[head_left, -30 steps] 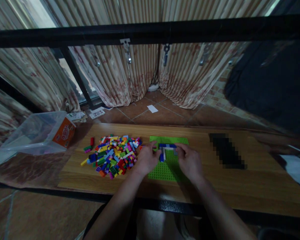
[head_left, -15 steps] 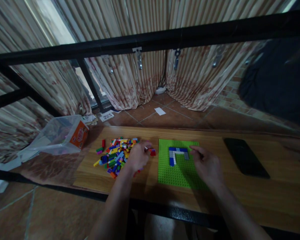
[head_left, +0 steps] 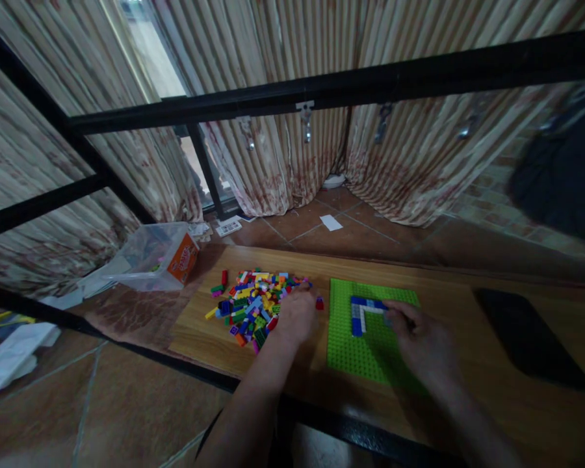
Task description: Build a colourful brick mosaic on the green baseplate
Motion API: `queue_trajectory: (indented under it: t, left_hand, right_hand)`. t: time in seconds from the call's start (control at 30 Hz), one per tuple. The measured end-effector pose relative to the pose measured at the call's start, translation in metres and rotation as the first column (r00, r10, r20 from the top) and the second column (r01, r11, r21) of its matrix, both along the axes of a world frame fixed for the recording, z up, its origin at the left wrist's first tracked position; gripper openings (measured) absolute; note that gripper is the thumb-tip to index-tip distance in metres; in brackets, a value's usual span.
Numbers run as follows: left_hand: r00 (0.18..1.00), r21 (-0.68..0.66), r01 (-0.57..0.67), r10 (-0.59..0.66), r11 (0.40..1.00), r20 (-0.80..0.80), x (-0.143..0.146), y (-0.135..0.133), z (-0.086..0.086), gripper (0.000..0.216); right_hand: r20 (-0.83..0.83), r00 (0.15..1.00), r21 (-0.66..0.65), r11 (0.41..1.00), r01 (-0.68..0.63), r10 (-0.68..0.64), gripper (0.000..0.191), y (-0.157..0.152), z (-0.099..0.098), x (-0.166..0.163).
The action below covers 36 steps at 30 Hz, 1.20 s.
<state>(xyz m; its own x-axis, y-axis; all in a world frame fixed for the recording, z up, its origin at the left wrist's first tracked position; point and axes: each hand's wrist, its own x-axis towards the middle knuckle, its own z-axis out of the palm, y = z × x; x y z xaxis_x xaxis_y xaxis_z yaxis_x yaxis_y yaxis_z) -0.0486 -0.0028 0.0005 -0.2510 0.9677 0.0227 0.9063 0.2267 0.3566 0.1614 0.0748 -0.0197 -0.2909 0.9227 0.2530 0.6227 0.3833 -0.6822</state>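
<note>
My left hand (head_left: 298,315) is at the right side of a pile of mixed toy building bricks (head_left: 253,305). Its fingers curl down among the bricks, and whatever they hold is hidden behind the hand. A small red brick (head_left: 320,303) lies just right of it. On the green baseplate (head_left: 355,357) stands a cornered row of blue, white and grey bricks (head_left: 357,318). My right hand (head_left: 422,335) is over the plate's right side, thumb and forefinger closed together at the right end of that row. What is between them is too dark to make out.
A clear plastic box (head_left: 149,260) with an orange label stands left of the wooden board (head_left: 195,338). A black phone-like slab (head_left: 531,338) lies on the right. A black metal bar (head_left: 322,94) crosses beyond the board, with curtains (head_left: 273,162) behind it. Dark cloth (head_left: 565,162) shows at far right.
The view has turned left, so everything sits further right in the picture. My right hand has come closer to the brick row and covers its right end. My left hand stays by the pile.
</note>
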Motion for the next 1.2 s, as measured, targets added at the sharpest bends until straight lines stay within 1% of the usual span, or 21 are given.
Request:
queue_trajectory:
  t: [0.13, 0.2, 0.27, 0.3, 0.33, 0.37, 0.43, 0.47, 0.5, 0.53, 0.57, 0.6, 0.73, 0.87, 0.93, 1.07, 1.13, 1.2]
  left_hand:
    - [0.995, -0.011, -0.088, 0.089, 0.996, 0.035, 0.003, 0.0, 0.003, 0.028]
    - [0.982, 0.026, -0.123, 0.118, 0.992, 0.146, 0.004, 0.0, 0.003, 0.027]
    - [0.935, 0.079, -0.154, 0.12, 0.985, 0.333, 0.006, 0.002, 0.001, 0.022]
    - [0.887, 0.101, -0.169, 0.107, 0.98, 0.449, 0.008, 0.003, -0.001, 0.023]
    - [0.817, 0.118, -0.182, 0.083, 0.976, 0.57, 0.01, 0.003, -0.003, 0.027]
    - [0.728, 0.129, -0.193, 0.053, 0.973, 0.684, 0.012, 0.004, -0.005, 0.032]
    - [0.507, 0.125, -0.206, -0.004, 0.971, 0.862, 0.017, 0.005, -0.009, 0.042]
    - [0.398, 0.111, -0.199, -0.023, 0.974, 0.917, 0.019, 0.004, -0.01, 0.042]
    - [0.308, 0.094, -0.186, -0.033, 0.978, 0.951, 0.021, 0.004, -0.01, 0.04]
    - [0.241, 0.08, -0.171, -0.037, 0.982, 0.97, 0.022, 0.003, -0.009, 0.037]
    - [0.193, 0.067, -0.157, -0.036, 0.985, 0.98, 0.024, 0.002, -0.008, 0.035]
    - [0.163, 0.054, -0.149, -0.03, 0.987, 0.986, 0.024, 0.001, -0.006, 0.035]
    - [0.099, 0.013, -0.131, 0.0, 0.991, 0.995, 0.025, -0.002, 0.002, 0.04]
    - [0.03, 0.007, -0.141, -0.003, 0.99, 1.0, 0.025, -0.001, 0.003, 0.044]
    - [0.02, -0.004, -0.151, 0.007, 0.988, 1.0, 0.025, 0.0, 0.002, 0.047]
    - [0.008, -0.028, -0.198, 0.03, 0.98, 1.0, 0.025, 0.001, -0.001, 0.047]
    - [0.003, -0.032, -0.24, 0.033, 0.97, 0.999, 0.026, 0.002, -0.003, 0.044]
    - [0.007, -0.021, -0.276, 0.024, 0.961, 1.0, 0.027, 0.003, -0.005, 0.041]
  right_hand:
    - [-0.086, 0.989, -0.03, 0.992, -0.122, 0.119, 0.031, -0.011, -0.006, -0.012]
    - [-0.127, 0.977, -0.046, 0.983, -0.177, 0.17, 0.031, -0.017, -0.007, -0.02]
    - [-0.157, 0.965, -0.058, 0.973, -0.222, 0.21, 0.031, -0.022, -0.007, -0.029]
    - [-0.167, 0.959, -0.061, 0.969, -0.24, 0.227, 0.032, -0.024, -0.006, -0.033]
    - [-0.175, 0.953, -0.061, 0.963, -0.261, 0.247, 0.034, -0.025, -0.005, -0.036]
    - [-0.179, 0.946, -0.059, 0.957, -0.285, 0.271, 0.036, -0.026, -0.004, -0.039]
    - [-0.182, 0.927, -0.044, 0.939, -0.341, 0.329, 0.04, -0.027, 0.0, -0.043]
    - [-0.181, 0.917, -0.034, 0.929, -0.368, 0.356, 0.041, -0.027, 0.002, -0.044]
    - [-0.179, 0.908, -0.026, 0.921, -0.389, 0.379, 0.041, -0.027, 0.004, -0.044]
    - [-0.175, 0.902, -0.016, 0.914, -0.404, 0.396, 0.04, -0.027, 0.006, -0.044]
    - [-0.171, 0.899, -0.004, 0.912, -0.411, 0.404, 0.039, -0.027, 0.007, -0.044]
    - [-0.167, 0.898, 0.01, 0.911, -0.412, 0.407, 0.038, -0.027, 0.008, -0.043]
    - [-0.157, 0.903, 0.067, 0.916, -0.395, 0.4, 0.03, -0.025, 0.009, -0.042]
    - [-0.129, 0.912, 0.101, 0.921, -0.377, 0.388, 0.028, -0.025, 0.006, -0.043]
    - [-0.103, 0.915, 0.136, 0.916, -0.376, 0.391, 0.031, -0.024, 0.004, -0.043]
    - [-0.083, 0.889, 0.198, 0.882, -0.428, 0.45, 0.032, -0.022, 0.001, -0.042]
    - [-0.097, 0.887, 0.194, 0.883, -0.427, 0.451, 0.029, -0.023, 0.001, -0.042]
    - [-0.122, 0.895, 0.175, 0.897, -0.406, 0.429, 0.025, -0.024, 0.002, -0.043]
